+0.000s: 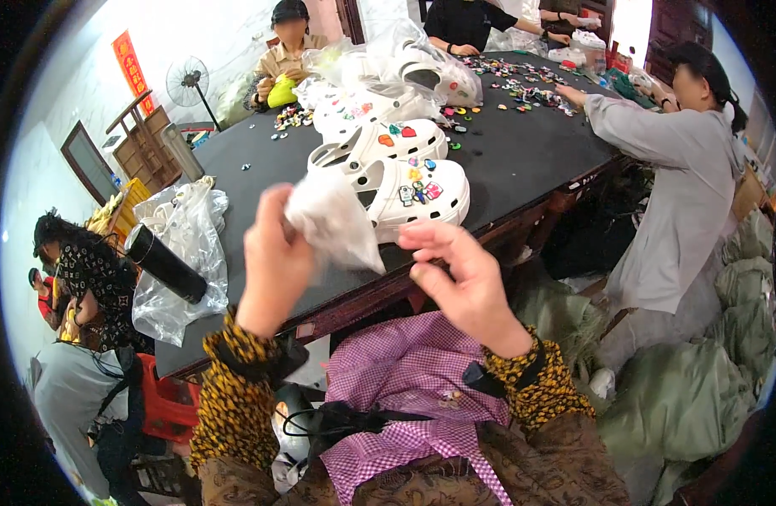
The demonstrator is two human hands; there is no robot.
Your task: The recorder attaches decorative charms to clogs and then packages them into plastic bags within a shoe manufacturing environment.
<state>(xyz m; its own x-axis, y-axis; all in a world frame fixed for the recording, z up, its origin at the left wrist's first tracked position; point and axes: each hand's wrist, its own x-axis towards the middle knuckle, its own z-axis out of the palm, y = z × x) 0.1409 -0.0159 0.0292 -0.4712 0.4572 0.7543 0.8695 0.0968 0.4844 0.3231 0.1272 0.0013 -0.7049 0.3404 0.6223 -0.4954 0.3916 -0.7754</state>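
White, filmy plastic is what the person has in hand: a small crumpled plastic bag (pixel 333 221) pinched at its top by the left hand (pixel 274 257), whose fingers are closed on the bunched edge. The bag hangs just in front of the nearest white clog (pixel 409 196), which sits on the near edge of the black table (pixel 523 160) with bright little charms pressed into its top. The right hand (pixel 455 274) is just to the right of the bag and below that clog; its fingers are spread and loosely curled, holding nothing, the fingertips close to the bag's lower corner but, as far as I can tell, not on it.

I would judge this the moment of getting a bag ready, the one hand gripping and the other about to help. What it seems to call for is the free hand finding the bag's loose edge and drawing it apart from the pinched side, since the film looks limp and stuck to itself.

Behind the near clog, more white clogs (pixel 379 139) lie in a row, then loose charms (pixel 523 88) scattered farther back. Left of the clog lie a clear bag (pixel 181 253) and a dark cylinder (pixel 164 263). Other people sit round the table's far and right sides.
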